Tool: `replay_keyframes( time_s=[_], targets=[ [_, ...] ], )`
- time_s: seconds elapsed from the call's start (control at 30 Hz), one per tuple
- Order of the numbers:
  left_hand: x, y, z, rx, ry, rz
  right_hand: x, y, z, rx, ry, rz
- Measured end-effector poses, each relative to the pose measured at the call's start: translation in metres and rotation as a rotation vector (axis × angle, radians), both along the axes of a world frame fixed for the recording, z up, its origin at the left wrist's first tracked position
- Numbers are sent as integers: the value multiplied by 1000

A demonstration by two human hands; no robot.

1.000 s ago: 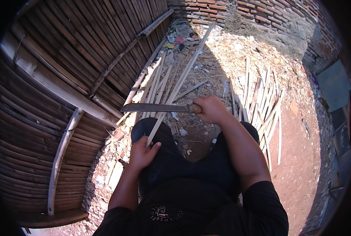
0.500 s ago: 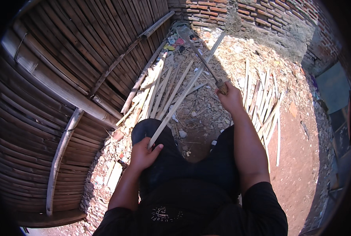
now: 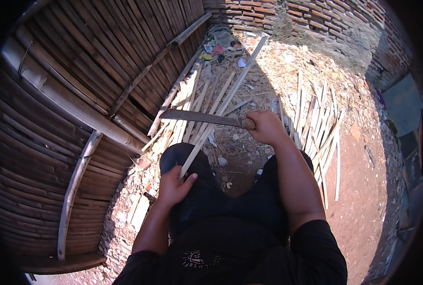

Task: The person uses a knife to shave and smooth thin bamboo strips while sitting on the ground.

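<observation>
My left hand (image 3: 174,186) is closed around the near end of a long pale bamboo strip (image 3: 232,90), resting by my left thigh. The strip slants away to the upper right, toward the brick wall. My right hand (image 3: 267,127) grips the wooden handle of a machete (image 3: 202,117). Its broad dark blade points left and lies across the strip in this view; whether the two touch I cannot tell. The left fingers are partly hidden behind the strip and the hand.
Several bamboo strips (image 3: 191,102) lie left of centre beside a slatted bamboo wall (image 3: 78,61). Another pile of strips (image 3: 319,126) lies to the right on the dirt. A brick wall (image 3: 316,21) closes off the far side. Rubble and shavings cover the ground.
The machete has swung from pointing away, up and left, to lying nearly level across the strip. My right hand has come slightly nearer and turned. The left hand stays put.
</observation>
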State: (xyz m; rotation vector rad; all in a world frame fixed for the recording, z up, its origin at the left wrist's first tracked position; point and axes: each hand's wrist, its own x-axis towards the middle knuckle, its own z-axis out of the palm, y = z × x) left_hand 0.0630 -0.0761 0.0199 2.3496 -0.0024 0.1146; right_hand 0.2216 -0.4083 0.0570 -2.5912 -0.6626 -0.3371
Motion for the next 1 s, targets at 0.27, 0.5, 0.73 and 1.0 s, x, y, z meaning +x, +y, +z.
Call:
replay_keyframes(
  time_s=[0.27, 0.5, 0.73, 1.0],
  targets=[
    [1, -3, 6, 24, 83, -4, 23, -36, -5, 321, 142, -481],
    [1, 1, -1, -26, 31, 23, -1, 11, -8, 7, 2, 100],
    [0, 4, -3, -13, 14, -2, 1, 11, 2, -42, 43, 152],
    [1, -2, 7, 34, 136, -21, 29, -49, 0, 426, 335, -555]
  ],
)
